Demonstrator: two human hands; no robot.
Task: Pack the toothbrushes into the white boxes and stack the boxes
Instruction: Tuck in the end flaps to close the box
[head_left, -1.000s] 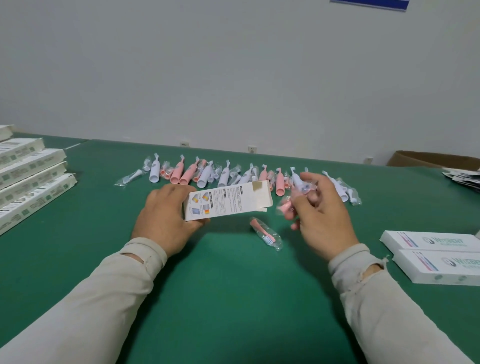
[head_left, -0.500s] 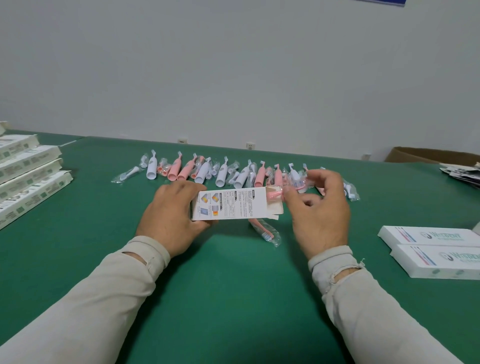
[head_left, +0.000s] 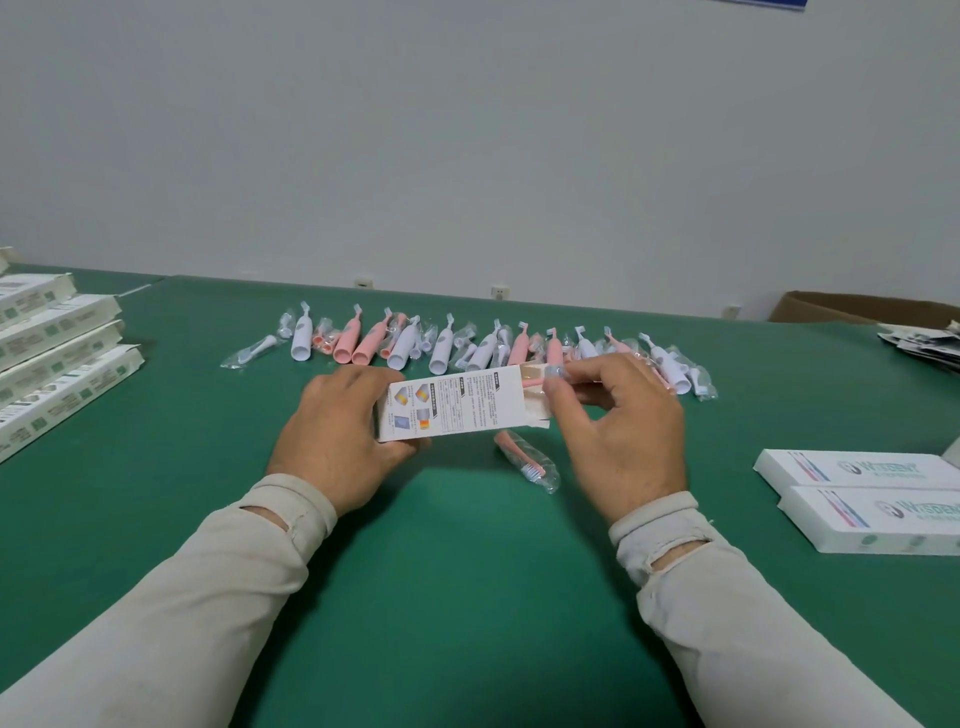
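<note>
Green felt covers the table (head_left: 467, 597), backed by a plain pale wall. Compared with a second ago, the pink toothbrush (head_left: 537, 381) has travelled from beside the white box (head_left: 457, 408) into its open right end, so loading this box is likely nearly finished. The left hand (head_left: 337, 431) curls around the box's left end, holding it just above the felt. The right hand (head_left: 618, 421) pinches the toothbrush's wrapped head at the box mouth. A wrapped brush head (head_left: 527, 462) lies below the box; unpacked toothbrushes (head_left: 467, 348) line the table behind.
</note>
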